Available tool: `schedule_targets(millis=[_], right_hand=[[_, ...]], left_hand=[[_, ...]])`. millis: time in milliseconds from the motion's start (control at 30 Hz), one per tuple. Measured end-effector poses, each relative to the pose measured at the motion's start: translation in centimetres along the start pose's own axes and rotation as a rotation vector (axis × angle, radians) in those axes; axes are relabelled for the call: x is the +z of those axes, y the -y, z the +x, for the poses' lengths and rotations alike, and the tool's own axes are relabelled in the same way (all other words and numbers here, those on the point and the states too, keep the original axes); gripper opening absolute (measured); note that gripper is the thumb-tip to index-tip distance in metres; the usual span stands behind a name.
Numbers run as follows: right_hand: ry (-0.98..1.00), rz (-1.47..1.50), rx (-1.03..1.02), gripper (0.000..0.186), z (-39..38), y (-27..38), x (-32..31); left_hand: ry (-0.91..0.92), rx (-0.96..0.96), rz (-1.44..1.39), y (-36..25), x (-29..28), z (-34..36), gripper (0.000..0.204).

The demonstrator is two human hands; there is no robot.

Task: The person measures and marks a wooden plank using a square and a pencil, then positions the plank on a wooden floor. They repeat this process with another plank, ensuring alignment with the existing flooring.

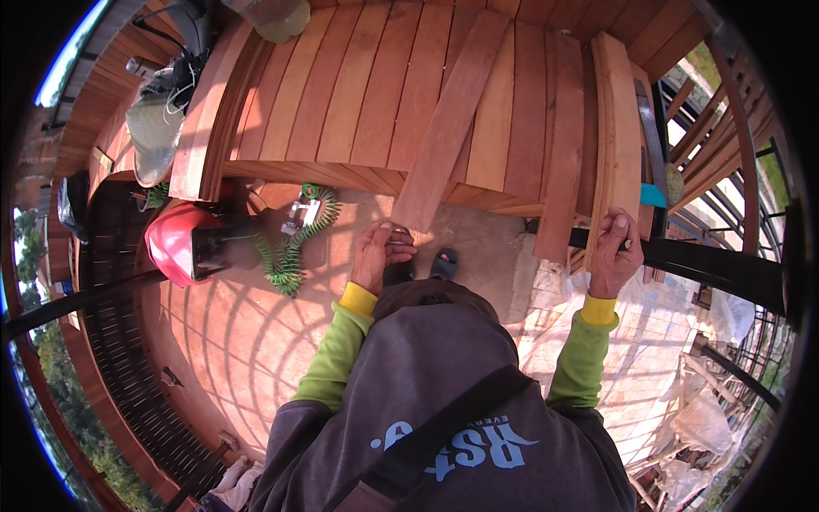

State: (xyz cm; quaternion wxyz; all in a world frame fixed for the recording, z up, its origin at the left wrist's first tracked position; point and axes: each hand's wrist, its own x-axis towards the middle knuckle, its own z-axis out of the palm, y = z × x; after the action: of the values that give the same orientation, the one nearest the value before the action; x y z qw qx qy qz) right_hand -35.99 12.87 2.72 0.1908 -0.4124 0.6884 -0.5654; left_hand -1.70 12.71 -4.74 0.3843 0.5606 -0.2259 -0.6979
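My left hand [381, 258] is closed, its fingers curled beside the near end of a loose reddish plank [452, 119]. That plank lies slantwise across the wooden boards and juts past their front edge. Something thin and pale shows at the left fingers, too small to name. Farther right, my right hand [616, 249] is closed with its fingers pinched by the near end of a lighter plank [612, 128]. A short, thin stick [628, 245] pokes out at the right fingers; its kind I cannot make out.
The boarded wooden surface [363, 94] spans the area ahead, with another loose plank [563, 145] at right. A green coiled hose [286, 269] and a red object [175, 243] are on the left. Stacked boards [213, 111] stand at far left. Plastic sheeting [704, 418] lies at lower right.
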Motion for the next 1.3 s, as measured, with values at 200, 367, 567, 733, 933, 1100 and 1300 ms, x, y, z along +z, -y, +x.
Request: schedule_targets(millis=[200,367,567,733,933,1100,1300], right_hand=[[0.429,-0.003,0.038,0.021,-6.7,-1.8,6.9],[0.699,-0.042,0.055,0.021,-10.2,-3.2,12.3],[0.767,-0.165,0.071,0.024,-11.4,-4.9,16.0],[0.759,-0.175,0.168,0.026,-11.9,-3.5,16.5],[0.653,-0.065,0.127,0.025,-12.3,-3.1,16.5],[0.700,-0.009,0.151,0.020,-12.7,-4.7,15.7],[0.719,0.054,0.186,0.019,-12.1,-6.1,14.3]], left_hand=[[0.048,0.000,-0.052,0.9,-0.3,1.1,0.012],[0.058,0.022,-0.068,1.1,-0.5,1.5,0.016],[0.076,0.097,-0.039,1.0,-0.4,2.0,0.026],[0.103,0.074,0.035,0.5,-0.3,2.0,0.020],[0.136,0.056,0.134,0.5,-0.7,2.4,0.016],[0.179,0.035,0.161,1.4,-0.8,2.0,0.015],[0.204,0.035,0.211,3.1,0.0,1.9,0.016]])
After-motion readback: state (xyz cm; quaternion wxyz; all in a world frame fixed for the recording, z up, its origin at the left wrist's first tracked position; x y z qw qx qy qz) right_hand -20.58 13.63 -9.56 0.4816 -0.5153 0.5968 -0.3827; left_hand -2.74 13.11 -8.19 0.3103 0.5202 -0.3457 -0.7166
